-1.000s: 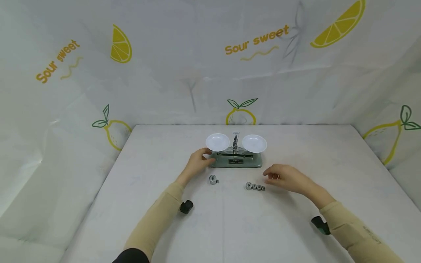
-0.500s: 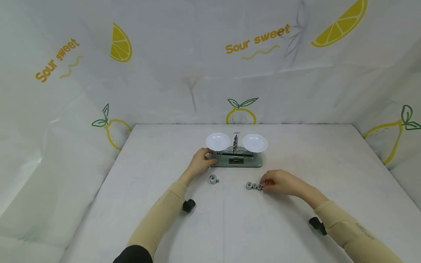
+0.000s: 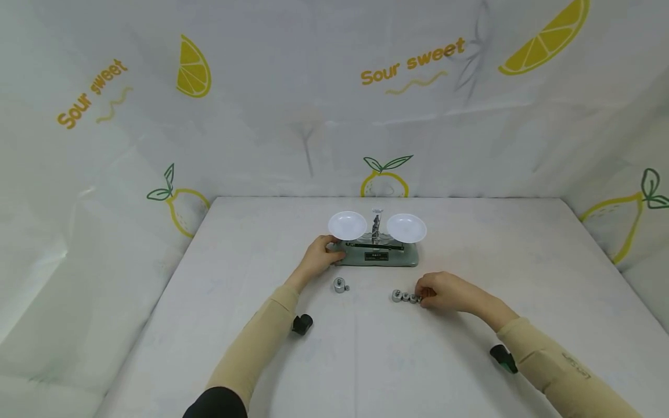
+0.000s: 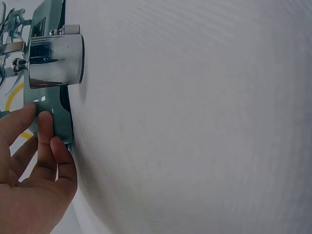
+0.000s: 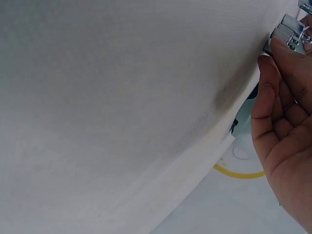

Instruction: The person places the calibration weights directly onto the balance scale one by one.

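Scale (image 3: 377,256): green, white pans (image 3: 347,226)
Weights (image 3: 397,296): shiny
Left hand (image 3: 317,258): I see scale gripped
Right hand (image 3: 446,291): pinching end weight (image 3: 420,299)
Table (image 3: 392,360): white
Wall (image 3: 261,128): lemon prints (image 3: 194,75)

Orange lettering (image 3: 92,93) reading "Sour sweet" marks the white backdrop (image 3: 261,75) well above and left of the left hand (image 3: 317,258); a second "Sour sweet" (image 3: 413,61) stands high beyond the right hand (image 3: 449,291); the nameplate (image 3: 376,256) on the balance scale (image 3: 403,256), touching the left hand, and print (image 3: 576,366) on the right sleeve (image 3: 546,363) are illegible.
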{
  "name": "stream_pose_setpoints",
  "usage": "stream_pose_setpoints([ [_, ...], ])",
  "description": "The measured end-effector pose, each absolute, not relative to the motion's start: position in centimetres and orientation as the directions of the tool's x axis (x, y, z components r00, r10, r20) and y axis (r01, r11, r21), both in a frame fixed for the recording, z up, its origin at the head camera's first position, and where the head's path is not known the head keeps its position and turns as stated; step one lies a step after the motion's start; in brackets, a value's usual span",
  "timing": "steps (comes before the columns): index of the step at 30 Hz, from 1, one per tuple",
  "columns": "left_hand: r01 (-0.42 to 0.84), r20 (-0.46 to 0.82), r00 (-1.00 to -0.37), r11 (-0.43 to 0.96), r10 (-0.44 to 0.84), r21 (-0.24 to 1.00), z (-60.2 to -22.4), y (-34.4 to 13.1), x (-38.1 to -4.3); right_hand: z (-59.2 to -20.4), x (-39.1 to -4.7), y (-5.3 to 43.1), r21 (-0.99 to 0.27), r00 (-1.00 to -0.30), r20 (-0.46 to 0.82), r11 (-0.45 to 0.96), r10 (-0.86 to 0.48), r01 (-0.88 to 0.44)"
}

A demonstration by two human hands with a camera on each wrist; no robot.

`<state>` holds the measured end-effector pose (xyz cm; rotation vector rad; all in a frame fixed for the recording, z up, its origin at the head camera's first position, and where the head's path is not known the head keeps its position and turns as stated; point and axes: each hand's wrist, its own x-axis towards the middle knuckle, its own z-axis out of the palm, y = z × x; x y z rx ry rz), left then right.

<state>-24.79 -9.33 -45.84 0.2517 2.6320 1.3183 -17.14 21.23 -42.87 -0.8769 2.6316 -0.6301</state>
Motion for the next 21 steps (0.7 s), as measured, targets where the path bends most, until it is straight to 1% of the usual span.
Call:
stream_pose_setpoints([
  [8, 0.084, -0.066, -0.970, 0.578, 0.233, 0.812, -46.36, -9.40, -24.87, -42.82, -16.98, 21.36, -0.471, -0.782, -0.122, 0.730, -0.611, -0.496],
  [16, 0.034, -0.089, -0.973, 0.519, 0.211, 0.854, -46.69, -9.53, -24.61, -42.33, -16.80, 21.76, -0.475, -0.805, -0.077, 0.732, -0.589, -0.489],
  [21, 0.043, -0.068, -0.977, 0.498, 0.203, 0.866, -46.73, -9.49, -24.47, -41.95, -17.09, 21.80, -0.477, -0.823, -0.062, 0.741, -0.564, -0.472],
])
